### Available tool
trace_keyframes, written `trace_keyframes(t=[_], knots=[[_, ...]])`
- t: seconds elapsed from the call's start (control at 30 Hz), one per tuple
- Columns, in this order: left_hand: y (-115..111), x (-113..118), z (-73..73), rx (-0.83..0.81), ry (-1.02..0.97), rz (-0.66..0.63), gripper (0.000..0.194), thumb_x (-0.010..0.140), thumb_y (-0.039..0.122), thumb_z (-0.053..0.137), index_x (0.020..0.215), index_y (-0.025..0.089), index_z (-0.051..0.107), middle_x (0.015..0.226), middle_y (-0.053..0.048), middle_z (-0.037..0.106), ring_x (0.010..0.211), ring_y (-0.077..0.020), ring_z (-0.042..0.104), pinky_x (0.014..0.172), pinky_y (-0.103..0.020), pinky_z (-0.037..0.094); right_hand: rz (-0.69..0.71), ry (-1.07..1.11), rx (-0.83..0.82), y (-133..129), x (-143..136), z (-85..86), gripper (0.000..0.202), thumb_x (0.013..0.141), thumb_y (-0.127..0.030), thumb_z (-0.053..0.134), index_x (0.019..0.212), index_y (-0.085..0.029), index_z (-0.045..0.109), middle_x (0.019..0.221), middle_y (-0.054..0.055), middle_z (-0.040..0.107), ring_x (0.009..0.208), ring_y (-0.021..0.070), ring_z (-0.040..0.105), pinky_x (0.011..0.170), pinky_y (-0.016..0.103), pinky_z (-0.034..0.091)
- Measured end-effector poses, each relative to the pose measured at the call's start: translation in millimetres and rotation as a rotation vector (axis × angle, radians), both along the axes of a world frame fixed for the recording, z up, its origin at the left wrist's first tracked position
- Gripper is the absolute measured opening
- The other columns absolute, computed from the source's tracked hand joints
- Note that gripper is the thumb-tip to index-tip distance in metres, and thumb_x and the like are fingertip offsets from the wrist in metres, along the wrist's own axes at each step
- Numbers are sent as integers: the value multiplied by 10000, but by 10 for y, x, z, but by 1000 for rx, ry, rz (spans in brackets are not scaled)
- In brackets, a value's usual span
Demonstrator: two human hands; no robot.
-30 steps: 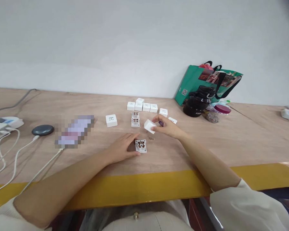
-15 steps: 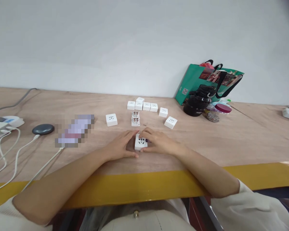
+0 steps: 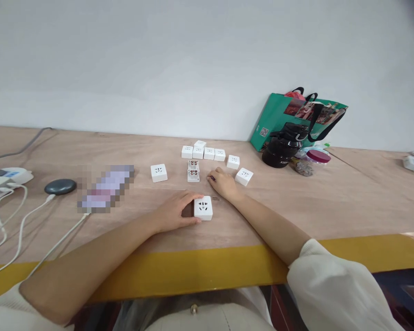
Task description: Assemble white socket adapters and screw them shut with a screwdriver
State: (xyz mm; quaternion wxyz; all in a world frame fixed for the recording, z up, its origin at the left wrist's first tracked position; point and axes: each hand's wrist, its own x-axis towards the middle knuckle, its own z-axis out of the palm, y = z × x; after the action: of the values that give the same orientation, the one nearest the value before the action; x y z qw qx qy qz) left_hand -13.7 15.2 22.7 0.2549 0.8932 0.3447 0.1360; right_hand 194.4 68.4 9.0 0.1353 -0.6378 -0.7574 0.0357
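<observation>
A white square socket [image 3: 203, 208] lies face up on the table near its front edge. My left hand [image 3: 175, 211] grips it from the left, thumb at the near side and fingers at the far side. Up and to the right of it, my right hand [image 3: 221, 183] rests low over the table, fingers curled around a small dark item that I cannot make out. Two open socket parts with coppery metal inside [image 3: 193, 171] stand just beyond, left of my right hand. A small flat piece [image 3: 215, 198] lies right of the held socket.
More white sockets stand in a row [image 3: 209, 153] farther back, with one [image 3: 158, 173] at the left and another [image 3: 244, 176] at the right. A black flask [image 3: 281, 146], a green bag [image 3: 271, 115] and a jar [image 3: 313, 161] are back right. Cables and a phone [image 3: 106, 186] lie left.
My right hand has left the socket and moved away from me, slightly to the right. The socket, now uncovered, has turned slightly and shifted toward me; my left hand has closed on it.
</observation>
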Motion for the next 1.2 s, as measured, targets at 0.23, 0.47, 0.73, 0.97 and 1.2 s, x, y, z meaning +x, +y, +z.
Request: trace_keyframes(t=[0.23, 0.47, 0.73, 0.97, 1.2], knots=[[-41, 51, 0, 37, -21, -13, 613, 782, 479, 597, 1294, 241, 359, 1332, -82, 423, 1205, -274, 409, 991, -419, 348, 11, -35, 2, -13, -22, 17, 279, 925, -291, 336, 1057, -209, 568, 1083, 89, 543, 886, 227, 588, 715, 337, 433], [-55, 57, -4, 19, -23, -15, 543, 789, 348, 596, 1280, 255, 381, 1268, -57, 474, 1148, -261, 452, 962, -404, 372, 36, 48, 27, -5, -17, 10, 231, 906, -235, 365, 989, -164, 568, 1075, 112, 557, 874, 221, 588, 707, 330, 430], [-63, 37, -33, -7, -38, 20, 542, 768, 344, 626, 1252, 262, 395, 1227, -45, 496, 1107, -262, 465, 922, -390, 384, 262, 677, -186, -427, -42, 316, 91, 806, -245, 516, 782, -174, 567, 761, 5, 628, 690, 124, 565, 651, 254, 440], [-62, 41, -37, 9, -56, 17, 451, 769, 364, 637, 1159, 223, 460, 1135, -49, 535, 1046, -250, 497, 879, -361, 402, 456, 764, -265, -733, -138, 336, 82, 766, -152, 525, 717, -167, 590, 772, 10, 614, 698, 111, 538, 670, 251, 420], [-46, 31, -44, 6, -85, -7, 495, 770, 363, 644, 1202, 237, 438, 1181, -53, 517, 1092, -260, 474, 916, -379, 384, 526, 619, -131, -732, -98, 323, 109, 781, -112, 513, 735, -174, 590, 782, 2, 602, 717, 109, 543, 668, 239, 408]])
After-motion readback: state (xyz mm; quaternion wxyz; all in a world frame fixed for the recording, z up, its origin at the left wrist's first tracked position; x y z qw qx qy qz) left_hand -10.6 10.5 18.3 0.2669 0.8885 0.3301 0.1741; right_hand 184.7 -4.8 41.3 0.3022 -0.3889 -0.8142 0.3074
